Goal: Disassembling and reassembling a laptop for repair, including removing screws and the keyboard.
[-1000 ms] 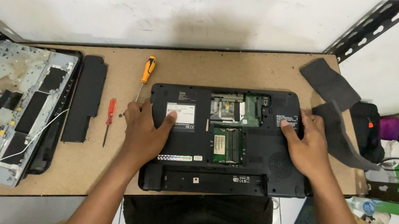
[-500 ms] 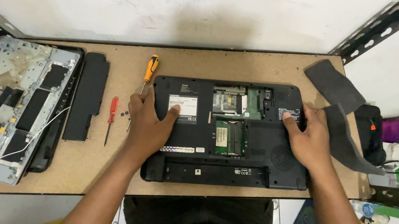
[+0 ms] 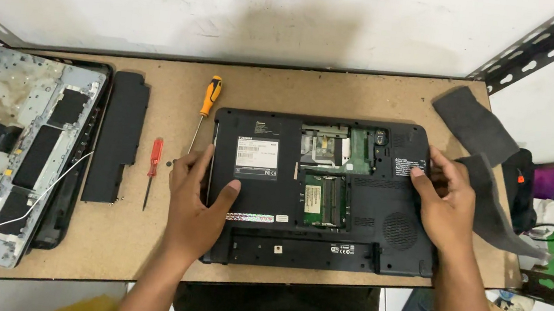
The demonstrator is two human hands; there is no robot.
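A black laptop (image 3: 351, 233) lies upside down on the wooden table (image 3: 141, 251), with open compartments showing green circuit boards (image 3: 324, 199). My left hand (image 3: 195, 202) grips its left edge, thumb on the bottom panel. My right hand (image 3: 442, 202) rests on the right side of the base, fingers by a white label. An orange-handled screwdriver (image 3: 204, 109) and a small red screwdriver (image 3: 153, 162) lie just left of the laptop.
A black battery pack (image 3: 117, 134) and a stripped laptop chassis with a white wire (image 3: 7, 145) sit at the left. Two dark cloth pieces (image 3: 478, 130) lie at the right edge. Black slotted metal brackets (image 3: 547, 40) stand at the table corners.
The view has shifted slightly. My left hand slid from the bottom panel to the laptop's left edge. My right hand stayed on the right side.
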